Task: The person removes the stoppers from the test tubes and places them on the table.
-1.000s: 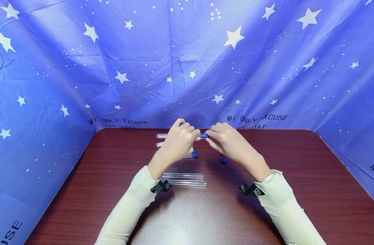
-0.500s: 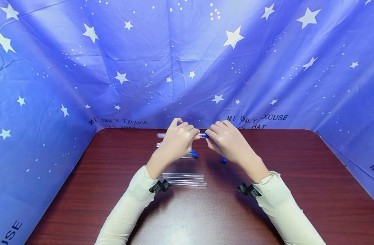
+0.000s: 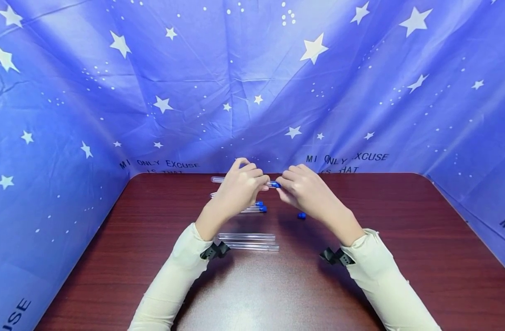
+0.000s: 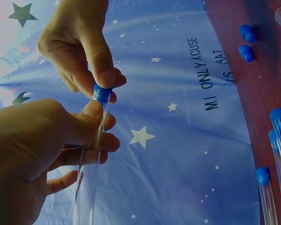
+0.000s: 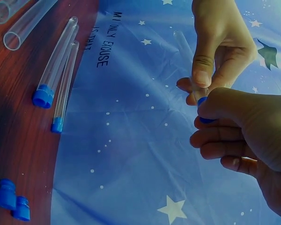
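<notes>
Test tube (image 4: 86,187) is clamped in the left grip (image 3: 240,187), its blue cap (image 4: 101,95) in the right grip (image 3: 305,188).

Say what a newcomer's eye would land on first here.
Probably the blue star-printed cloth behind the table: it fills the head view's upper part. Next, near the table's far edge, the left hand grips a clear tube while the right hand pinches the blue cap at its end. Two loose blue caps also stand out, in the right wrist view's lower left corner.
</notes>
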The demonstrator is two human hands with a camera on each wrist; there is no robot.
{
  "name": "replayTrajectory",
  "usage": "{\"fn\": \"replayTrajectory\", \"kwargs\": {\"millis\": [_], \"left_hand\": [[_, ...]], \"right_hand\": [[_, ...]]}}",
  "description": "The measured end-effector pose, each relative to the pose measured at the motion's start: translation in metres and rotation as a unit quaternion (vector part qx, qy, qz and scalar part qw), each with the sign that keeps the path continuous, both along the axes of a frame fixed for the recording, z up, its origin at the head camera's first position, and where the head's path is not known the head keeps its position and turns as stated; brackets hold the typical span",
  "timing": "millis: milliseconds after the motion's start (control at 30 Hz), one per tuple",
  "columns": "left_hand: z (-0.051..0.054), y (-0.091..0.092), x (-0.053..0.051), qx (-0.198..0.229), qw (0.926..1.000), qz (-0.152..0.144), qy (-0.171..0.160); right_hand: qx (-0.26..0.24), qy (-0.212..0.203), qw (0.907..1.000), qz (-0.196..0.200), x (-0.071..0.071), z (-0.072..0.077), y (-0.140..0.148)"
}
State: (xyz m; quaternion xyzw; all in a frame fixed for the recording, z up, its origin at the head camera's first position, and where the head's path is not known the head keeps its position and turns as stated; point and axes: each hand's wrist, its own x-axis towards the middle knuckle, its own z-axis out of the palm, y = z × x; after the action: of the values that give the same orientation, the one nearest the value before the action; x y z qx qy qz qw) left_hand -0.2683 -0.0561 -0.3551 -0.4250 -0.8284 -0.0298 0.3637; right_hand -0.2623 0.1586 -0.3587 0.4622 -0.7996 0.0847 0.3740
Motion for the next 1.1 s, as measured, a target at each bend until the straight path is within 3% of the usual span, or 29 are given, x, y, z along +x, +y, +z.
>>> {"fn": "replayTrajectory", "kwargs": {"millis": [233, 433, 667, 933, 1100], "left_hand": [[0.001, 0.001, 0.0, 0.004, 0.9998, -0.019, 0.005], [0.001, 0.004, 0.0, 0.002, 0.9994, -0.034, 0.009], [0.0, 0.006, 0.002, -0.003, 0.999, -0.039, 0.022], [-0.001, 0.009, 0.005, -0.017, 0.9986, -0.035, 0.036], [-0.003, 0.01, 0.004, -0.019, 0.9987, -0.032, 0.035]], "right_hand": [[-0.02, -0.068, 0.9972, 0.026, -0.001, 0.002, 0.007], [-0.041, -0.172, 0.9835, 0.037, -0.005, 0.002, 0.016], [-0.06, -0.29, 0.9526, 0.07, -0.01, 0.005, 0.024], [-0.063, -0.435, 0.8974, 0.044, -0.012, 0.008, 0.032], [-0.039, -0.468, 0.8819, 0.044, -0.013, 0.009, 0.033]]}}
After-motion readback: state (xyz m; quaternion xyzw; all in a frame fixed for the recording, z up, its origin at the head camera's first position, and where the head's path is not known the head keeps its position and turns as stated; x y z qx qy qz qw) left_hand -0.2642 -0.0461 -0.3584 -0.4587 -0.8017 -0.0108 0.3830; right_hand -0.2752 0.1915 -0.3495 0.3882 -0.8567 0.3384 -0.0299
